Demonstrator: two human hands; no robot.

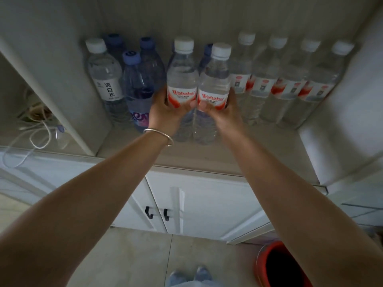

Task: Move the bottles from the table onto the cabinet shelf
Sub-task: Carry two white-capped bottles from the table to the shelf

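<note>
Both arms reach into the open cabinet shelf (259, 146). My left hand (165, 112) grips a clear white-capped Wahaha bottle (182, 75) around its red label. My right hand (221, 112) grips a second Wahaha bottle (215, 79) the same way, right beside the first. Both bottles stand upright with their bases at the shelf surface. Behind and beside them stand several more bottles: white-capped red-labelled ones (294, 79) to the right, blue-capped bluish ones (136, 83) and one with a white label (105, 75) to the left.
White cabinet doors with black handles (157, 214) lie below the shelf. A left compartment holds white cables (37, 133). A red bucket (279, 266) stands on the tiled floor at lower right, close to my feet (190, 274). A white cabinet wall (342, 131) bounds the shelf's right side.
</note>
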